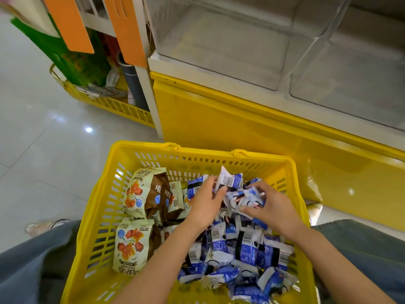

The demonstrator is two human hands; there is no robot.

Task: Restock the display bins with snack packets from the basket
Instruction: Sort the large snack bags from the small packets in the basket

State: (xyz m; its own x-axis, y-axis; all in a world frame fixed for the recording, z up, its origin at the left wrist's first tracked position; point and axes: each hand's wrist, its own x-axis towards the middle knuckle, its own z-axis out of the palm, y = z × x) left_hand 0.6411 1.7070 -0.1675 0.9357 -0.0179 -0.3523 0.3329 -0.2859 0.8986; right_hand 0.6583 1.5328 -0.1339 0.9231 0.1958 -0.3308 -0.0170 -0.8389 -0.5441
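Note:
A yellow plastic basket point(103, 207) stands on the floor between my knees. Its right half is heaped with several small blue-and-white snack packets point(247, 249); its left half holds larger cream-and-brown packets point(131, 242). My left hand point(206, 205) grips a blue-and-white packet point(228, 178) near the basket's far side. My right hand point(271, 207) clutches a bunch of the same blue-and-white packets point(247, 199) just beside it. Above the basket, clear display bins point(221, 53) sit on a yellow cabinet point(219, 119), and nothing shows inside them.
A second clear bin point(355, 80) lies to the right of the first. At the left, another yellow basket point(109, 104) with bags and a grey tube stands under a white shelf with orange tags point(129, 29). Glossy tiled floor point(43, 139) spreads to the left.

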